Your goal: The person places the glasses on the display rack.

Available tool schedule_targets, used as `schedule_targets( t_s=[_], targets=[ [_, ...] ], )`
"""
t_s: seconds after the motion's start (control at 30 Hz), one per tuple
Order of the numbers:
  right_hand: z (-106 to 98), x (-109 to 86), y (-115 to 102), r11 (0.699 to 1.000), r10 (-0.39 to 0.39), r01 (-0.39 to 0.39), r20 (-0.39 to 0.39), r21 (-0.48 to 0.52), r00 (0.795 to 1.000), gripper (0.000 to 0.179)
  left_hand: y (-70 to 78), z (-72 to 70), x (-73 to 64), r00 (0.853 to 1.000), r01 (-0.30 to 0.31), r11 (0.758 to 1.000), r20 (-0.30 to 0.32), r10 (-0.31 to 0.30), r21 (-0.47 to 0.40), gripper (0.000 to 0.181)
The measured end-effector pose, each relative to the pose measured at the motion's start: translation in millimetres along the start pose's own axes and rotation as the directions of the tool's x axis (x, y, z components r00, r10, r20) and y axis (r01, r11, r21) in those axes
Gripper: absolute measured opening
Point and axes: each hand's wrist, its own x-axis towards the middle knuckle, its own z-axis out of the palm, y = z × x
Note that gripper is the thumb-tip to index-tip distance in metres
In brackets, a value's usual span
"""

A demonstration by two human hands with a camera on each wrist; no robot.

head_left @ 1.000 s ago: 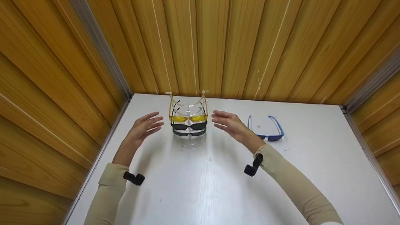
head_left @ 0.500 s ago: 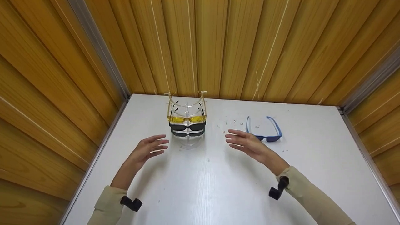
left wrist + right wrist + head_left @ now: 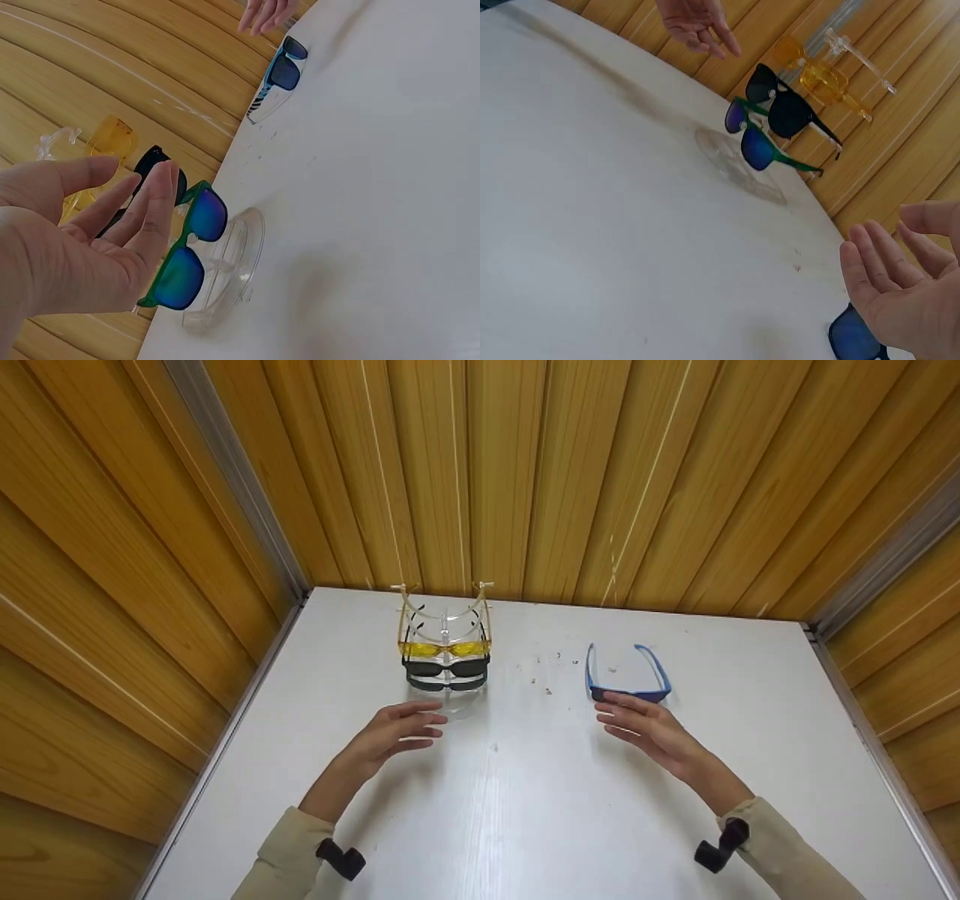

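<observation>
My left hand, fingers relaxed and holding nothing, hovers just in front of a clear display stand. Three pairs are stacked on that stand: yellow glasses uppermost, black sunglasses below, and green-framed sunglasses with blue mirrored lenses lowest. At the right, my right hand is likewise loose and empty, its fingertips overlapping the front of the blue sunglasses in the head view. Those lie on the table with temples unfolded toward the back, one lens partly hidden by the fingers.
The white table meets a wood-panelled wall behind the stand. Side panels with metal rails close in left and right. Small dark specks dot the tabletop between the stand and the blue sunglasses.
Both hands have drawn back from the sides of the stand toward the person. The left has shifted right to the stand's front; the right has moved right to the blue sunglasses.
</observation>
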Motion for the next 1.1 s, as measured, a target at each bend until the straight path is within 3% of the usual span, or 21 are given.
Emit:
schedule_targets(
  t_s=[0.43,0.67,0.9,1.1],
  targets=[
    [-54.5,-31.1,14.1,0.999,0.043,-0.042,-0.073,0.006,0.996,0.039,-8.7,43.8,32.9,0.992,-0.002,0.999,0.127,0.007,-0.043,0.046],
    [-79.4,-46.1,16.3,0.997,0.069,-0.066,-0.132,0.029,0.989,0.032,-12.1,61.5,50.9,0.989,0.046,0.996,0.141,-0.035,-0.073,0.043],
    [-99.1,-50.7,20.2,0.999,0.036,-0.031,-0.152,0.038,0.988,0.029,-10.4,79.3,72.9,0.986,0.077,0.992,0.158,-0.059,-0.105,0.044],
    [-116.4,-54.1,18.9,0.998,0.019,-0.009,-0.166,0.065,0.986,0.029,-4.7,102.3,100.0,0.982,0.093,0.988,0.173,-0.07,-0.127,0.043]
  ],
)
